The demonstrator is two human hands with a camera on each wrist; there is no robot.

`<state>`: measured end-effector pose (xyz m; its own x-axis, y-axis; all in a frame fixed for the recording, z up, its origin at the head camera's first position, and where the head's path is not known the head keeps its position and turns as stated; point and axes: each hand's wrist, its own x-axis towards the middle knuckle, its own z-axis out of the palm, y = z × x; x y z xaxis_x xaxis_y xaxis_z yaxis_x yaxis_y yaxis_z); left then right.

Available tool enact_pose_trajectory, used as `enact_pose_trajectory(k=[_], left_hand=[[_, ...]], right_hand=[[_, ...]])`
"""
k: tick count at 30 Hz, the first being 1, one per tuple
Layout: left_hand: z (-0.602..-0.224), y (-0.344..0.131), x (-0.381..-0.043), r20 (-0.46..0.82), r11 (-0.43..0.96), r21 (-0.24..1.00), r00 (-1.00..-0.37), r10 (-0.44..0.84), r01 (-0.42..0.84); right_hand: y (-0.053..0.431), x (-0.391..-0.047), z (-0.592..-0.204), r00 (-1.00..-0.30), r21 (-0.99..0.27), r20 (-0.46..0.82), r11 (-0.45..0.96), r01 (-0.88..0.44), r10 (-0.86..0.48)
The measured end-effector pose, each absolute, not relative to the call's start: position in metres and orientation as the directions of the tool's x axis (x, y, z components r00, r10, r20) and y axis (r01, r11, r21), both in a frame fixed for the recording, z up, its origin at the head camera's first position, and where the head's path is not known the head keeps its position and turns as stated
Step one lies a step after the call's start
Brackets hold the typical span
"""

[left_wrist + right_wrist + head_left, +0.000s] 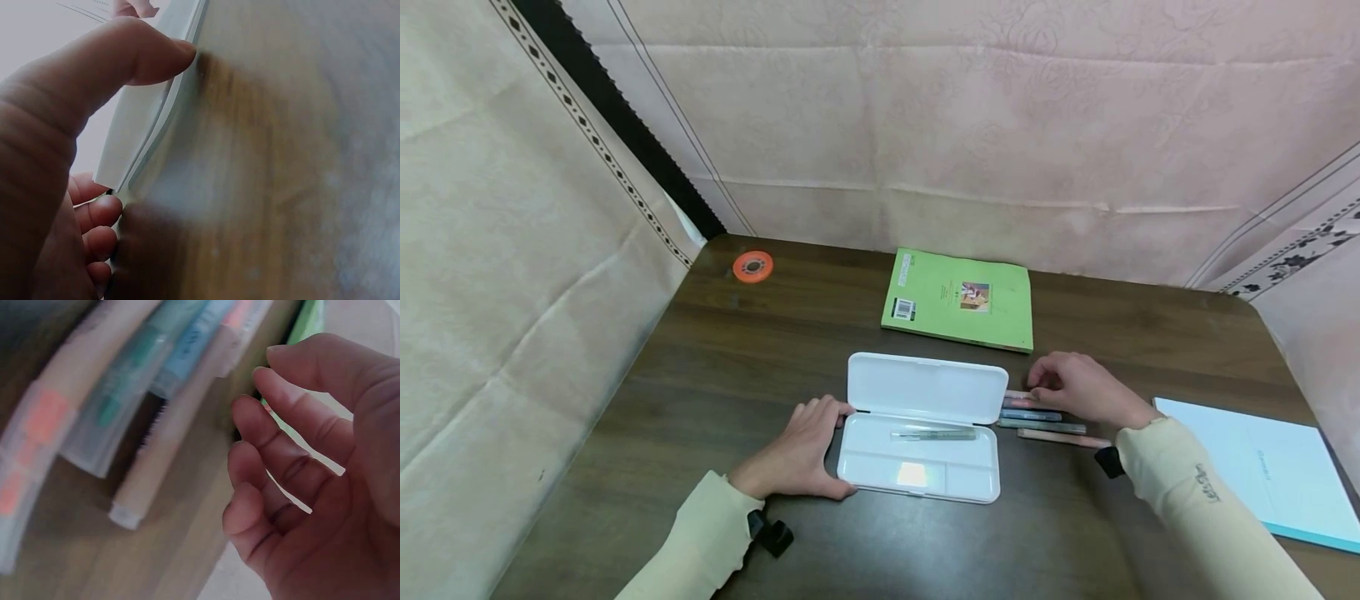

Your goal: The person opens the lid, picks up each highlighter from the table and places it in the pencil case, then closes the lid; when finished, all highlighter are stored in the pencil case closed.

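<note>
1. Location: the case (pixel 880 465) lies open on the bench (pixel 760 358), its lid (pixel 928 387) laid to the far side. One stored pen (pixel 932 434) sits inside. The loose pens (pixel 1041 426) lie roughly parallel, just right of the case.
2. Left hand (pixel 797 454): grips the case at its left end, thumb on the near edge.
3. Right hand (pixel 1082 390): above the far part of the loose pens; fingers loosely curled, gap narrow, nothing seen held.
4. Loose pens, judged: light, stiff, smooth-barrelled, apt to roll against neighbours. Pinch one from above at mid-barrel.
5. Case, judged: light, rigid, thin-walled plastic, liable to slide if unbraced. Hold by the left end; avoid loading the lid.
</note>
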<state>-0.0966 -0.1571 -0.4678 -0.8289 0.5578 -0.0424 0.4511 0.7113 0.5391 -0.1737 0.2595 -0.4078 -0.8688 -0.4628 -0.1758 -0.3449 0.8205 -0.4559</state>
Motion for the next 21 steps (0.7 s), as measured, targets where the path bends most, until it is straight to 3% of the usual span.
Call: enact_pose_trajectory(k=[9, 21], left_hand=[[-0.468, -0.157, -0.096, -0.024, 0.710, 0.526, -0.826, 0.563, 0.468], [-0.467, -0.157, -0.096, -0.023, 0.711, 0.529, -0.829, 0.558, 0.464]], right_hand=[[0.256, -0.181, -0.419, -0.862, -0.435, -0.242, 0.844, -0.313, -0.445], [0.251, -0.187, -0.421, -0.865, -0.435, -0.231, 0.843, -0.317, -0.445]])
